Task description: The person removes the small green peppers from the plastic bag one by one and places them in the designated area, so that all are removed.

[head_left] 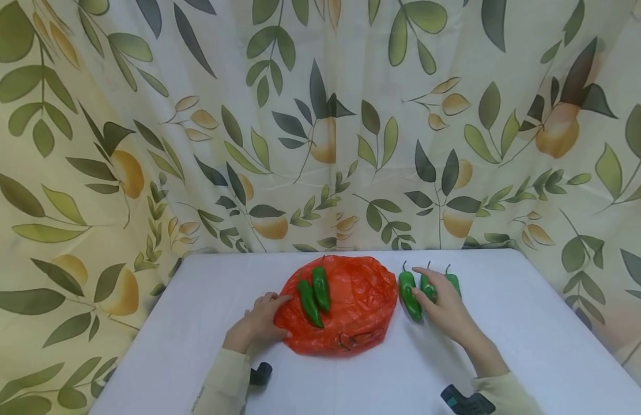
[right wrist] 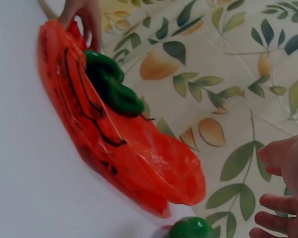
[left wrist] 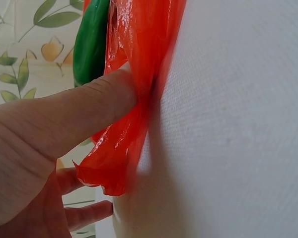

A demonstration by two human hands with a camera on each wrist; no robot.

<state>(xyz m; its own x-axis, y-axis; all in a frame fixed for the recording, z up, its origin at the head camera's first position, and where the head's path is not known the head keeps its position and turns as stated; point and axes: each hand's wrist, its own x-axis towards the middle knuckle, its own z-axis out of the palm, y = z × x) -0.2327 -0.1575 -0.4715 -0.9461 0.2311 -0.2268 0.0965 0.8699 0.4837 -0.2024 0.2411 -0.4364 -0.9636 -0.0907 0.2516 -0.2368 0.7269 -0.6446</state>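
Note:
A crumpled red plastic bag point(head_left: 357, 300) lies spread on the white table. Two green chili peppers point(head_left: 310, 304) rest side by side on its left part. My left hand point(head_left: 263, 318) grips the bag's left edge; in the left wrist view its thumb point(left wrist: 99, 101) presses into the red film, with other fingers partly behind it. Right of the bag, three more green peppers point(head_left: 410, 297) lie in a row. Over the middle pepper point(head_left: 428, 288) hovers my right hand point(head_left: 447, 308), thumb and forefinger spread. The right wrist view shows its fingers point(right wrist: 275, 218) apart, holding nothing.
The white table point(head_left: 393, 380) ends at the back against a curtain point(head_left: 351, 144) printed with leaves and fruit. Black wrist devices point(head_left: 466, 400) sit by both sleeves. Dark print marks the bag's front.

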